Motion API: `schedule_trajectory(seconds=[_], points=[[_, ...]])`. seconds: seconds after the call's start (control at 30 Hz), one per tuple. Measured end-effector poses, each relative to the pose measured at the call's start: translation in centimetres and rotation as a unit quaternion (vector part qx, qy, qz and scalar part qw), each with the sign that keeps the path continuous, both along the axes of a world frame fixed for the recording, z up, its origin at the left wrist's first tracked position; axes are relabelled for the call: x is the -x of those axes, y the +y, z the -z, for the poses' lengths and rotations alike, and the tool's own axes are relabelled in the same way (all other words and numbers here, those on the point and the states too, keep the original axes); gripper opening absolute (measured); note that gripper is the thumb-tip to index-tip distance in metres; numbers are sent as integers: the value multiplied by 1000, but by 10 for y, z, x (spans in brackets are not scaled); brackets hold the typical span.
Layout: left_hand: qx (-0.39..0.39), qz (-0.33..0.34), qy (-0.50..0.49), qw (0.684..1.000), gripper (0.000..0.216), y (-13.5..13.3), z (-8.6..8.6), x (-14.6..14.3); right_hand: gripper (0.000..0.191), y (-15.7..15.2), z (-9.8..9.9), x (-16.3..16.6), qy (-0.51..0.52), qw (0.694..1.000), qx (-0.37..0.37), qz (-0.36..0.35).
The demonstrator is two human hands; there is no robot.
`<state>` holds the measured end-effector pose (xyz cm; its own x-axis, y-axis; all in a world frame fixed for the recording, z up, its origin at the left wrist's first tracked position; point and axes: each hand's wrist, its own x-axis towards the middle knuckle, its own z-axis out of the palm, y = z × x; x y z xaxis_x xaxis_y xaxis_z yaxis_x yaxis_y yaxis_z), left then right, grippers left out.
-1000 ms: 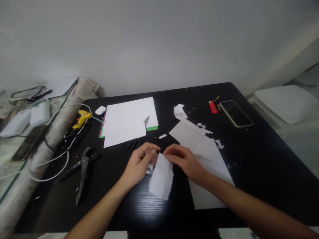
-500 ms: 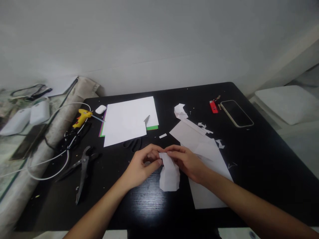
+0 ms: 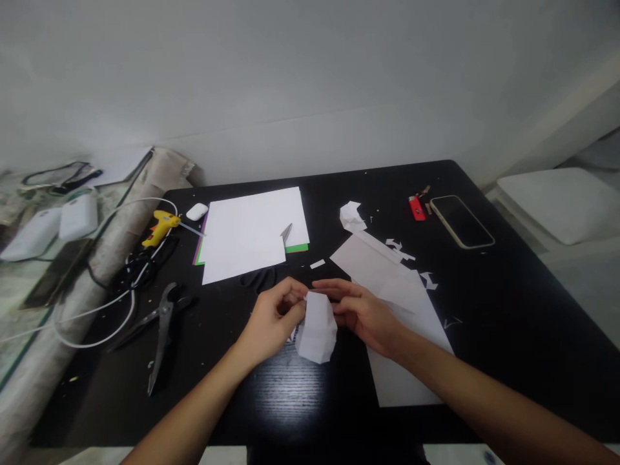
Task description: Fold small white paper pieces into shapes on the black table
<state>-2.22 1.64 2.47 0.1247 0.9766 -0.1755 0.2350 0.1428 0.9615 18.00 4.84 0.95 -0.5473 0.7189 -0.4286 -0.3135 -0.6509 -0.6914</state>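
Between my hands is a small piece of folded white paper [image 3: 317,329], faceted and curved, hanging just above the table. My left hand [image 3: 274,320] pinches its upper left edge between thumb and fingers. At the paper's upper right, my right hand [image 3: 363,313] has its index finger stretched out and its fingers apart. They lie close against the paper's edge, and whether they touch it is hard to tell. Beneath my right forearm lie white paper sheets [image 3: 407,349]. A second folded white paper piece [image 3: 352,216] sits farther back.
On the black table [image 3: 508,349] are black-handled scissors [image 3: 259,279] partly under a paper stack [image 3: 252,226], pliers-like cutters [image 3: 162,323] and a yellow glue gun [image 3: 162,226] with cables. Paper scraps [image 3: 429,279], a red lighter [image 3: 416,208] and a phone [image 3: 462,221] lie rightward.
The folded paper has shifted slightly left and turned, showing a broader face. My right hand's fingers have loosened from its top edge, while my left hand keeps its pinch.
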Motion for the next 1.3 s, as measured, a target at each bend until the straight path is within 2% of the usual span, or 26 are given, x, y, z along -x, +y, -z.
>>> schedule_trajectory(seconds=[0.13,0.33,0.43,0.5,0.57,0.67,0.83,0.93,1.1,1.3], points=[[2,-30,-22,999,10,2,-1,-1,47,-2,0,-2,11,997,-78,-13],[17,-39,-42,998,15,3,-4,-1,24,-4,5,-2,-19,973,-229,-12],[16,-27,-38,999,16,3,-4,-1,17,-4,5,-3,-35,963,-269,3],[22,-14,-42,999,18,2,-3,0,22,-4,4,-4,-59,956,-288,14],[25,-1,-31,999,22,2,-2,-1,26,-4,3,-4,-94,954,-284,22],[2,18,16,1000,28,1,-1,-1,24,-5,4,-1,-106,970,-216,41],[-33,33,66,997,29,1,2,-2,45,-4,7,2,-79,984,-158,33],[-22,22,44,999,27,1,2,-2,43,-3,8,3,-75,983,-168,10],[39,2,-29,999,34,2,2,-2,37,-5,12,3,-55,979,-194,-17],[88,-2,-104,991,36,4,4,-4,22,-3,7,2,-82,975,-207,-6]])
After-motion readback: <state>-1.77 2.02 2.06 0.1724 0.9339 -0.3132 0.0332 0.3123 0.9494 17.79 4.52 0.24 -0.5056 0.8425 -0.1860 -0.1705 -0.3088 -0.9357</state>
